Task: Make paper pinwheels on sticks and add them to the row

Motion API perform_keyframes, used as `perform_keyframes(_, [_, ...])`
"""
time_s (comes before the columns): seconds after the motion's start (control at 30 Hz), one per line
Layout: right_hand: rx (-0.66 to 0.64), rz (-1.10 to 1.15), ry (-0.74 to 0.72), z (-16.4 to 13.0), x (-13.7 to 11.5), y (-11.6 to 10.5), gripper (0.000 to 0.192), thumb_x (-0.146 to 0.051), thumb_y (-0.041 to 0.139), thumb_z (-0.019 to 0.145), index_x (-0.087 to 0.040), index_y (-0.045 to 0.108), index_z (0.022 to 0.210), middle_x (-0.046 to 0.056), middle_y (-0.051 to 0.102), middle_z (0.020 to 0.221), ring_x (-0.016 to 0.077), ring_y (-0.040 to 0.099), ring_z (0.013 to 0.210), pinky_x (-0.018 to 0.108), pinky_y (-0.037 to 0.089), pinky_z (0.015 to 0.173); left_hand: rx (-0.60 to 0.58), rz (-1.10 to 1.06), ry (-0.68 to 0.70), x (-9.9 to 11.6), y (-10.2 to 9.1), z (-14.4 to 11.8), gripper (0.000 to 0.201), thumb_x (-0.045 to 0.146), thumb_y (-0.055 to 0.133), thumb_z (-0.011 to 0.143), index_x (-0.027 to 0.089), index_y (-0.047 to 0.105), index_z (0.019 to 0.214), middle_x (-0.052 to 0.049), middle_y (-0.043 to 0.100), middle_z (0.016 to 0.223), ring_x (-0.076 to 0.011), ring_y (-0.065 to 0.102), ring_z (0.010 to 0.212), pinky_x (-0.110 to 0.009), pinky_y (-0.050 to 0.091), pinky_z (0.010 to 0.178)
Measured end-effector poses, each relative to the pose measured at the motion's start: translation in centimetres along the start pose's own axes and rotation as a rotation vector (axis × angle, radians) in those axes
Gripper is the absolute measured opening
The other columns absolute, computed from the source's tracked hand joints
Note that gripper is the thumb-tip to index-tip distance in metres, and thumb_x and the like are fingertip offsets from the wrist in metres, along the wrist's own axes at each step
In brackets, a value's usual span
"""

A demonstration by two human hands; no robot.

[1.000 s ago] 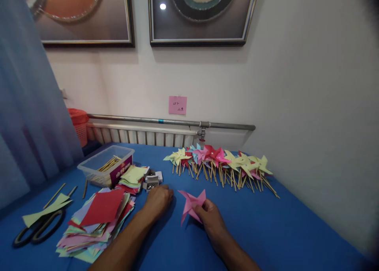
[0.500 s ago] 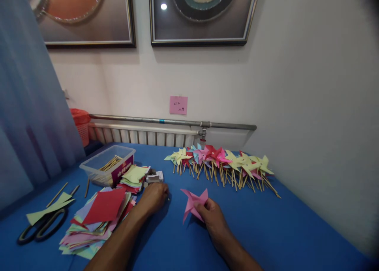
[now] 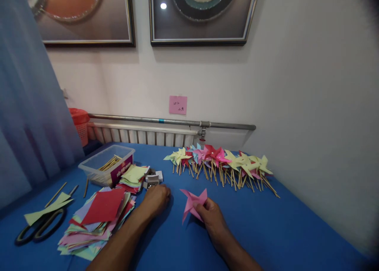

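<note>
My right hand (image 3: 211,215) pinches a folded pink paper pinwheel (image 3: 192,202) just above the blue table (image 3: 266,231). My left hand (image 3: 156,198) rests knuckles-up on the table, fingers curled, right by small open boxes of pins (image 3: 152,179); whether it holds a pin is hidden. A messy pile of coloured paper squares (image 3: 96,219), red sheet on top, lies to the left of my left forearm.
A row of finished pinwheels on wooden sticks (image 3: 222,162) lies along the far side. A clear plastic tub of sticks (image 3: 105,164), black scissors (image 3: 37,227), loose sticks (image 3: 55,194) and a yellow paper strip sit at left. A radiator and pipe (image 3: 171,123) run behind.
My left hand has shifted slightly by the pin boxes, out and back. The right hand holds the pink pinwheel nearly still. The view has barely moved.
</note>
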State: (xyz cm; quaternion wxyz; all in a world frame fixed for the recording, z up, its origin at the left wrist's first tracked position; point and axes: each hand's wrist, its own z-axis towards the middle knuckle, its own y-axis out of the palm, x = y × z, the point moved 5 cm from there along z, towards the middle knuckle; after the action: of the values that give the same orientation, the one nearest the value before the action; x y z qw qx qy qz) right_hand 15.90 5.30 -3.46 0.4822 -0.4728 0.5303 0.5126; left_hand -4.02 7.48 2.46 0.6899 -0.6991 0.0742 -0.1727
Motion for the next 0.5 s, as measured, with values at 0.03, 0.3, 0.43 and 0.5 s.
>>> perform_keyframes(0.03, [-0.002,-0.001,0.0,0.05,0.06,-0.02,0.035,-0.044,0.076,0.066,-0.015,0.073,0.085,0.002,0.07,0.071,0.0171,0.057,0.063,0.027,0.043,0.059,0.003,-0.001,0.0,-0.02,0.03,0.01,0.025,0.018,0.048,0.086,0.019,0.072,0.092,-0.011,0.073,0.103,-0.0262,0.069,0.098,-0.033,0.047,0.079])
perform_keyframes(0.3, [-0.003,-0.019,0.009,0.25,0.61,-0.15,0.039,-0.047,0.076,0.066,-0.014,0.074,0.085,0.004,0.071,0.071,0.0186,0.06,0.064,0.028,0.044,0.059,0.004,0.012,0.033,0.01,0.33,0.08,0.027,0.02,0.044,0.09,0.019,0.071,0.093,-0.013,0.073,0.102,-0.0268,0.069,0.098,-0.034,0.048,0.082])
perform_keyframes(0.43, [-0.031,-0.027,0.003,0.21,0.41,-0.11,0.045,-0.05,0.077,0.066,-0.013,0.075,0.091,0.005,0.074,0.075,0.0215,0.063,0.07,0.03,0.049,0.065,-0.002,0.02,0.031,-0.01,0.5,0.16,0.027,0.021,0.044,0.089,0.018,0.071,0.092,-0.015,0.073,0.102,-0.0277,0.068,0.097,-0.035,0.048,0.082])
perform_keyframes(0.5, [-0.032,-0.035,-0.003,0.17,0.27,-0.12,0.047,-0.05,0.077,0.066,-0.012,0.075,0.093,0.006,0.074,0.077,0.0221,0.064,0.071,0.031,0.05,0.067,0.0,0.009,0.026,-0.1,0.44,0.13,0.025,0.021,0.047,0.087,0.019,0.071,0.091,-0.013,0.074,0.102,-0.0268,0.068,0.097,-0.034,0.048,0.082])
